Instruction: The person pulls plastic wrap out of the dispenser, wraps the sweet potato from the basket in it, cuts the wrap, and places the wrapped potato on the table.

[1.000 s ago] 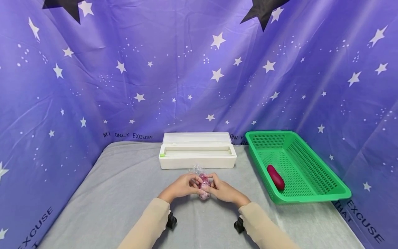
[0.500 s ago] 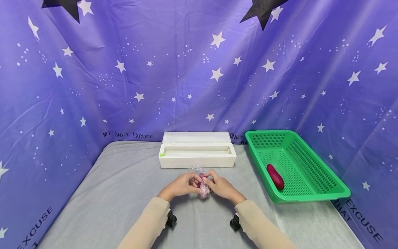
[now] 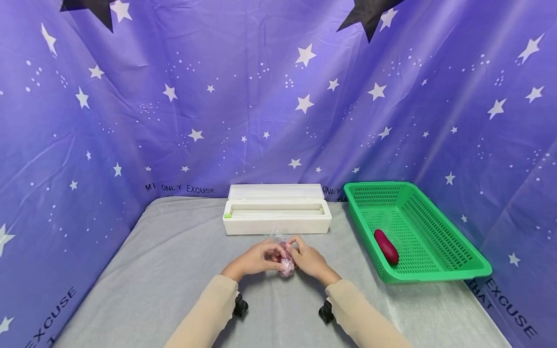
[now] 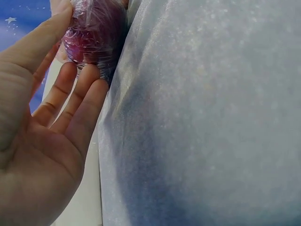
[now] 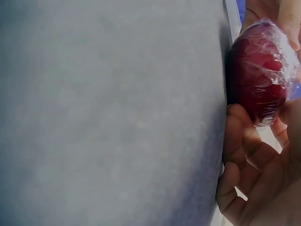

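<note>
A dark red, oblong vegetable wrapped in clear cling film (image 3: 286, 268) lies on the grey cloth between both hands; its exact kind is hard to make out. My left hand (image 3: 256, 258) holds its left side, thumb near and fingers curled round the far part. In the left wrist view, fingertips touch the film under the wrapped vegetable (image 4: 96, 33). From the right, my right hand (image 3: 311, 261) pinches the film-covered far end with thumb and fingers. The right wrist view shows the shiny film drawn close over the vegetable (image 5: 258, 70). Loose film sticks up beyond the fingers.
Behind the hands stands a long white cling film box (image 3: 277, 227), its lid raised and a green tab at its left end. A green perforated basket (image 3: 439, 278) at the right holds another dark red elongated vegetable (image 3: 386, 247). A purple starry curtain (image 3: 243, 96) encloses the table.
My right hand has shifted slightly toward the far end of the wrapped vegetable, uncovering more of its near end. The left hand keeps its hold in nearly the same place.
</note>
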Demonstrator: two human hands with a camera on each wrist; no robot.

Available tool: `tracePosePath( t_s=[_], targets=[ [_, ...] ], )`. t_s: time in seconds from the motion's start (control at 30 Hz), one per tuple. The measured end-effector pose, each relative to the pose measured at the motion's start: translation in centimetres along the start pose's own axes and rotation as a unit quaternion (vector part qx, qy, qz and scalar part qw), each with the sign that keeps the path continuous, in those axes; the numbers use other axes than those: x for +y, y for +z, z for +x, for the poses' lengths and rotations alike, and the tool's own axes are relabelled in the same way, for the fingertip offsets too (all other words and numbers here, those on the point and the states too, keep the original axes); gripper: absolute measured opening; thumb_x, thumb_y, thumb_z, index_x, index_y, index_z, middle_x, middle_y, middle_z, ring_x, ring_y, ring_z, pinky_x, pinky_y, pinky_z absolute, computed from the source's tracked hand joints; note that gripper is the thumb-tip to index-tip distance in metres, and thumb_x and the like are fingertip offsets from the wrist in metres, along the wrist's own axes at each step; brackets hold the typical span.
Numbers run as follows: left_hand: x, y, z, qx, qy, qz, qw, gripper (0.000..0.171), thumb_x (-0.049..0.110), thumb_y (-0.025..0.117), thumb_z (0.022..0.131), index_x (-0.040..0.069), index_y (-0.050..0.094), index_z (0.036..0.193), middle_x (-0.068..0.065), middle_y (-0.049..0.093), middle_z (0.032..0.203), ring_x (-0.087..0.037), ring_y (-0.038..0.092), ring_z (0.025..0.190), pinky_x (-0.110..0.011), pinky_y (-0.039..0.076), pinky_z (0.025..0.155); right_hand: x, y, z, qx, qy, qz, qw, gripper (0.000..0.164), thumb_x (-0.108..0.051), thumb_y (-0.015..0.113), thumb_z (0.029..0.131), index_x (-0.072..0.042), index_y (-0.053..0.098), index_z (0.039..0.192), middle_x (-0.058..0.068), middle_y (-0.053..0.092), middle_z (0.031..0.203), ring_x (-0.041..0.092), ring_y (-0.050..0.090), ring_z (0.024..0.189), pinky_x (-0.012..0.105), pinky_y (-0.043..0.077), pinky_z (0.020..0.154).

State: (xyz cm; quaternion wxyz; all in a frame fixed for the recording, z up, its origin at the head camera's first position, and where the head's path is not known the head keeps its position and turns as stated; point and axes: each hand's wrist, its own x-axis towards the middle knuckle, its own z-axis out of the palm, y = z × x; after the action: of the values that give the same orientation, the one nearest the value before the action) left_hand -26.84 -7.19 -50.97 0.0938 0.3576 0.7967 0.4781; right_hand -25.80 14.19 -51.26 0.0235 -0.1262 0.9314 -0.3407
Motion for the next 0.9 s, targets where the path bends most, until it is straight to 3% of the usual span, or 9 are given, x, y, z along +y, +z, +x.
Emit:
tracePosePath(
  t_s=[0.3,0.53,0.63,0.77,0.83,0.9],
  targets=[
    [-0.2,0.5,0.2,0.040,-0.059,0.012,0.9974,0.014,0.033,0.076,0.090,0.020,0.073,0.093,0.006,0.061,0.094,-0.012,0.055,0.088,-0.027,0.048,0.076,0.0,0.2,0.1,-0.009,-0.006,0.022,1.000,0.027,-0.048,0.043,0.106,-0.024,0.048,0.118,-0.003,0.053,0.058,0.015,0.051,0.051,0.034,0.039,0.051],
    [-0.6,0.3,0.2,0.047,-0.092,-0.018,0.9945,0.020,0.029,0.071,0.094,0.011,0.071,0.086,0.005,0.063,0.082,-0.009,0.057,0.075,-0.027,0.049,0.068,-0.3,0.1,0.1,-0.018,0.024,0.052,0.998,0.058,-0.054,0.046,0.103,-0.004,0.041,0.133,0.001,0.064,0.070,0.018,0.059,0.071,0.040,0.047,0.071],
    [-0.9,0.2,0.0,0.046,-0.134,-0.079,0.9867,0.025,0.027,0.067,0.098,0.002,0.069,0.095,-0.003,0.067,0.084,-0.013,0.064,0.074,-0.029,0.056,0.068,-0.2,0.2,0.1,-0.028,0.039,0.068,0.997,0.067,-0.057,0.046,0.101,0.002,0.044,0.132,0.003,0.066,0.077,0.018,0.060,0.073,0.040,0.048,0.072],
    [-1.1,0.1,-0.1,0.062,-0.204,-0.155,0.9646,0.035,0.027,0.060,0.102,-0.006,0.065,0.112,-0.011,0.066,0.092,-0.017,0.068,0.072,-0.033,0.060,0.068,-0.1,0.2,0.0,-0.040,0.041,0.082,0.995,0.065,-0.056,0.048,0.102,0.004,0.051,0.128,0.004,0.062,0.074,0.016,0.058,0.064,0.035,0.047,0.062],
    [-1.2,0.0,0.1,0.069,-0.224,-0.159,0.9589,0.039,0.029,0.056,0.102,-0.006,0.065,0.117,-0.010,0.063,0.089,-0.015,0.065,0.067,-0.032,0.060,0.064,-0.1,0.2,0.0,-0.041,0.038,0.087,0.995,0.060,-0.053,0.048,0.102,0.003,0.055,0.124,0.003,0.060,0.072,0.015,0.056,0.062,0.032,0.046,0.060],
    [-1.1,-0.1,0.4,0.069,-0.232,-0.141,0.9599,0.041,0.032,0.054,0.102,-0.006,0.067,0.110,-0.006,0.060,0.079,-0.013,0.060,0.059,-0.029,0.057,0.058,0.0,0.2,-0.1,-0.038,0.032,0.092,0.995,0.053,-0.049,0.050,0.103,0.001,0.059,0.118,0.003,0.058,0.070,0.015,0.054,0.061,0.031,0.045,0.059]
  ],
)
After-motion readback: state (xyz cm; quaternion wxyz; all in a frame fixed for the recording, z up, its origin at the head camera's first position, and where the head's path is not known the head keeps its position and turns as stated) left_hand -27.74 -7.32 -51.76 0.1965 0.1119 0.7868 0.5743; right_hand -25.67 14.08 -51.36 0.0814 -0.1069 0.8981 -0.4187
